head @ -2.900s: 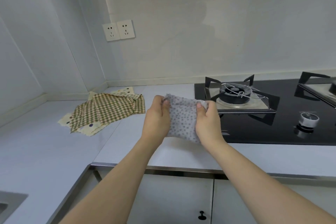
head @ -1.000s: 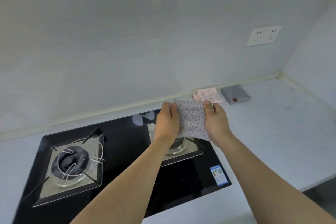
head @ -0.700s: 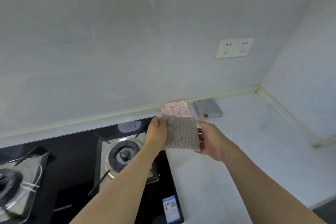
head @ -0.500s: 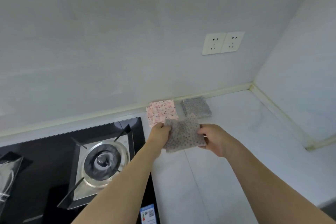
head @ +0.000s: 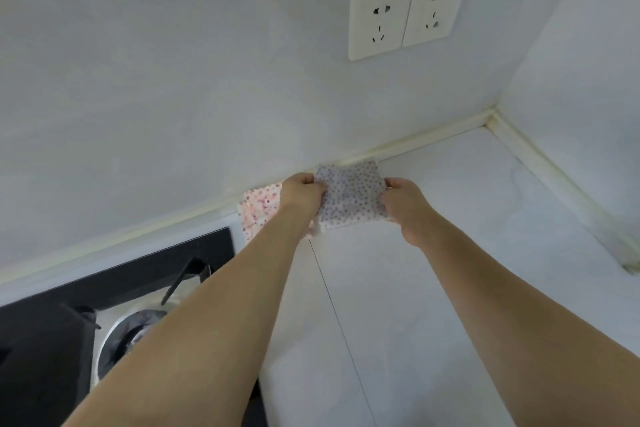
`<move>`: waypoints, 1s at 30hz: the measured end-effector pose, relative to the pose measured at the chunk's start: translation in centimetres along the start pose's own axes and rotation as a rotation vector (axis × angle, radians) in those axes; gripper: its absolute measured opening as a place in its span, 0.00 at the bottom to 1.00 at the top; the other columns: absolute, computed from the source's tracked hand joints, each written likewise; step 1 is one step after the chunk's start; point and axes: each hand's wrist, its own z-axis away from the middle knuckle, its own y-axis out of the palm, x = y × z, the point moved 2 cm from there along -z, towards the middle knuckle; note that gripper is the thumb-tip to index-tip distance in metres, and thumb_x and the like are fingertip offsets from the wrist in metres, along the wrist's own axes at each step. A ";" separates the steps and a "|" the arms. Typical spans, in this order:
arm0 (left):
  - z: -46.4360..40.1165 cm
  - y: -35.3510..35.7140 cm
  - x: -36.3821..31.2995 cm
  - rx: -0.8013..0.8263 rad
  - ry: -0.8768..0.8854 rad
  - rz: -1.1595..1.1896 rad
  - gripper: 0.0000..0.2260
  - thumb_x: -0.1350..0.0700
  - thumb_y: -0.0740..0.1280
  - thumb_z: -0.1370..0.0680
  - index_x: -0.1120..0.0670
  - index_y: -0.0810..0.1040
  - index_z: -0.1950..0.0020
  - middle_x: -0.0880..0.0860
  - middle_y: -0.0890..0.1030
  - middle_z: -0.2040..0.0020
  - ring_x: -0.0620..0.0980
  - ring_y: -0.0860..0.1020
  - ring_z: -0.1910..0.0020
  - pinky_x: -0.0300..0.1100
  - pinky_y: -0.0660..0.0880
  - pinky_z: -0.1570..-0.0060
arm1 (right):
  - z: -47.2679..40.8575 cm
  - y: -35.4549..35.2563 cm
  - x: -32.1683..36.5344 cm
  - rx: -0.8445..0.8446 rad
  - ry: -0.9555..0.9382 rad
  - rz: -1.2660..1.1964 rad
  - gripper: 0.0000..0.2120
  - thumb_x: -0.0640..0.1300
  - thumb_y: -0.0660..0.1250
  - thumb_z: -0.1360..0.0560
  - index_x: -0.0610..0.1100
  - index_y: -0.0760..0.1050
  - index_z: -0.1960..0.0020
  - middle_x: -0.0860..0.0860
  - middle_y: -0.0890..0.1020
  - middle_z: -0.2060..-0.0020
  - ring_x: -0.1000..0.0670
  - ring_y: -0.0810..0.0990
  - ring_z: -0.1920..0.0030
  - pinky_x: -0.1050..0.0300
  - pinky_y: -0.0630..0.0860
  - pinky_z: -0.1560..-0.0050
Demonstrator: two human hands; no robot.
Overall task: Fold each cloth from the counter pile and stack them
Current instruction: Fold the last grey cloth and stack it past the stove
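The fingers of the left hand are curled over the left edge of a folded grey dotted cloth, pinching it, while the fingers of the right hand are curled in the same way round its right edge. The cloth is thus held flat between the two hands, low over the white tabletop and close to the pale sealant strip where the tabletop meets the back wall; whether its underside touches the surface, or anything lying beneath it, cannot be told. Just beside it on the left, partly hidden behind the left wrist, lies a folded pink flowered cloth, resting on the tabletop against the wall. Both bare forearms reach in from the lower edge of the view, the left one passing over the corner of a black glass hob. On the hob, a round steel burner with a dark pan support shows beneath the left forearm. A thin dark seam runs along the tabletop between the two arms. Above the cloths, a white double socket is set into the back wall, and at the right the side wall meets the tabletop in a corner.
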 end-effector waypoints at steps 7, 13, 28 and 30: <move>-3.8 2.5 -0.5 -0.017 -0.008 -0.022 0.13 0.64 0.66 0.22 0.53 0.76 0.66 0.52 0.77 0.69 0.50 0.74 0.68 0.46 0.75 0.61 | -4.8 -0.1 -0.7 -0.065 0.040 -0.011 0.22 0.33 0.52 0.28 0.34 0.71 0.36 0.34 0.77 0.42 0.35 0.77 0.44 0.54 0.73 0.52; -6.3 3.8 0.6 -0.011 -0.032 -0.026 0.09 0.64 0.67 0.23 0.55 0.75 0.63 0.56 0.78 0.62 0.52 0.76 0.62 0.55 0.79 0.49 | -6.3 -0.1 -1.0 -0.125 0.032 -0.024 0.19 0.31 0.53 0.27 0.31 0.69 0.37 0.35 0.75 0.39 0.37 0.73 0.38 0.39 0.71 0.36; 2.2 1.6 3.3 -0.135 0.540 -0.523 0.17 0.58 0.58 0.19 0.54 0.69 0.29 0.53 0.75 0.35 0.52 0.72 0.35 0.37 0.66 0.42 | -1.9 -0.1 -3.4 -0.369 -0.492 0.363 0.23 0.37 0.61 0.23 0.35 0.64 0.29 0.39 0.71 0.33 0.41 0.68 0.32 0.52 0.64 0.32; 3.9 0.4 3.9 -0.148 0.644 -0.613 0.18 0.58 0.58 0.19 0.56 0.67 0.28 0.54 0.72 0.32 0.53 0.69 0.32 0.41 0.67 0.37 | 0.2 0.5 -3.5 -0.403 -0.622 0.406 0.23 0.35 0.63 0.25 0.33 0.66 0.32 0.38 0.73 0.36 0.39 0.71 0.35 0.48 0.68 0.33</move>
